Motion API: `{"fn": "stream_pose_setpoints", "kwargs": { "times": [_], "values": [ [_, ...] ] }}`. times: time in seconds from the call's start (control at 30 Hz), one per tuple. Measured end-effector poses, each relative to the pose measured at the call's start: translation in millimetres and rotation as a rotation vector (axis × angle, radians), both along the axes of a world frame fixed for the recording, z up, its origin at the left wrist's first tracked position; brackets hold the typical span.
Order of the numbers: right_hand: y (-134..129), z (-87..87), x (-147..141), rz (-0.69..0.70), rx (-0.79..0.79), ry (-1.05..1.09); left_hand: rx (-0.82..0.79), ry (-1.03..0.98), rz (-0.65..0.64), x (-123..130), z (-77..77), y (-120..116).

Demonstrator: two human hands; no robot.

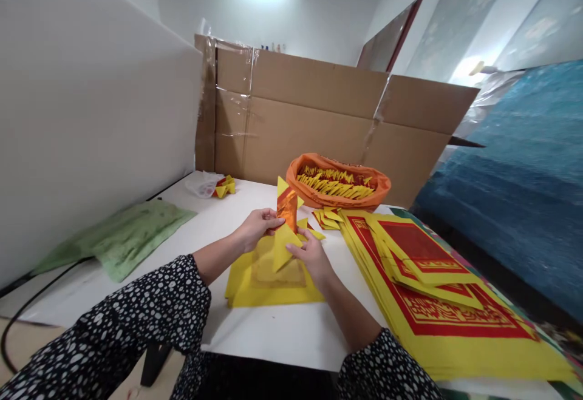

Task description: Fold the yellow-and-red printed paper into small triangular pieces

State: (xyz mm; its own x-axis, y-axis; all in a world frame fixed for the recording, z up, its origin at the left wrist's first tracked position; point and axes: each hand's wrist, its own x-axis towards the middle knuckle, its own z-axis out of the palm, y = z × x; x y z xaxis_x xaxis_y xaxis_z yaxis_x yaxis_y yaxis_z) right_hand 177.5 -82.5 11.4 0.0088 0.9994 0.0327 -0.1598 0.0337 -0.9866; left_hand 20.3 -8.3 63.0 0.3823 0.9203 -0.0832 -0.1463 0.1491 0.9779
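Note:
Between both hands I hold a folded paper piece (286,207), yellow with a shiny orange-red middle and pointed ends. My left hand (260,229) pinches its left side. My right hand (313,253) grips the lower yellow flap with thumb and fingers closed. Directly beneath lies a stack of yellow sheets (246,288) with a paler square in the middle. Just behind my right hand, a few folded yellow and red pieces (325,218) lie on the white table.
An orange bag (385,187) full of folded yellow pieces stands at the back. Yellow sheets with red print (501,351) are piled at right. A green cloth (132,236) and a clear plastic bag (203,185) lie left. Cardboard (296,115) walls the back.

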Motion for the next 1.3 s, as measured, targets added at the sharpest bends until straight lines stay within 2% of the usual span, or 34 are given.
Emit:
{"fn": "stream_pose_setpoints", "kwargs": {
  "times": [0.1, 0.23, 0.3, 0.43, 0.57, 0.67, 0.83, 0.9, 0.97, 1.03, 1.1, 1.2, 1.23, 1.3],
  "values": [
    [0.6, 2.4, -0.5, 0.004, -0.002, -0.073, -0.030, 0.005, 0.000, -5.5, -3.1, -0.7],
    [0.8, 4.1, 1.5, 0.032, 0.015, -0.106, 0.022, 0.058, 0.011, -13.6, -4.8, -0.1],
    [1.4, 5.2, 4.2, 0.011, 0.054, -0.133, 0.089, 0.056, -0.038, -18.0, -3.1, 0.2],
    [3.6, 9.1, 13.8, -0.135, 0.165, -0.252, 0.195, 0.025, -0.187, -26.7, 0.6, -0.2],
    [6.0, 11.3, 21.9, -0.045, 0.168, -0.255, 0.114, -0.017, -0.123, -29.7, -2.5, -0.9],
    [8.3, 13.8, 22.5, -0.095, 0.184, -0.248, 0.075, -0.026, -0.112, -27.7, -6.5, -2.1],
    [11.6, 23.5, 17.5, -0.092, 0.083, -0.059, -0.010, 0.031, -0.285, -23.4, -6.1, -12.6],
    [13.5, 25.5, 16.9, -0.063, 0.054, -0.011, 0.007, 0.077, -0.362, -22.1, -4.4, -18.3],
    [15.9, 25.6, 18.1, -0.022, 0.040, -0.035, 0.045, 0.135, -0.383, -20.6, -3.3, -22.2],
    [17.9, 25.5, 20.2, -0.003, 0.030, -0.142, 0.057, 0.188, -0.348, -18.5, -3.3, -23.8],
    [17.6, 27.3, 20.0, -0.095, 0.090, -0.318, 0.024, 0.198, -0.247, -15.9, -4.6, -23.7],
    [10.5, 33.0, 9.3, -0.353, 0.366, -0.699, -0.064, 0.093, 0.000, -10.1, -8.3, -23.8],
    [6.9, 34.5, 2.5, -0.382, 0.458, -0.839, -0.100, 0.041, 0.083, -7.5, -10.1, -24.6],
    [-0.1, 35.1, -13.4, -0.329, 0.562, -1.096, -0.160, -0.038, 0.189, -1.3, -14.4, -27.9]
  ]
}}
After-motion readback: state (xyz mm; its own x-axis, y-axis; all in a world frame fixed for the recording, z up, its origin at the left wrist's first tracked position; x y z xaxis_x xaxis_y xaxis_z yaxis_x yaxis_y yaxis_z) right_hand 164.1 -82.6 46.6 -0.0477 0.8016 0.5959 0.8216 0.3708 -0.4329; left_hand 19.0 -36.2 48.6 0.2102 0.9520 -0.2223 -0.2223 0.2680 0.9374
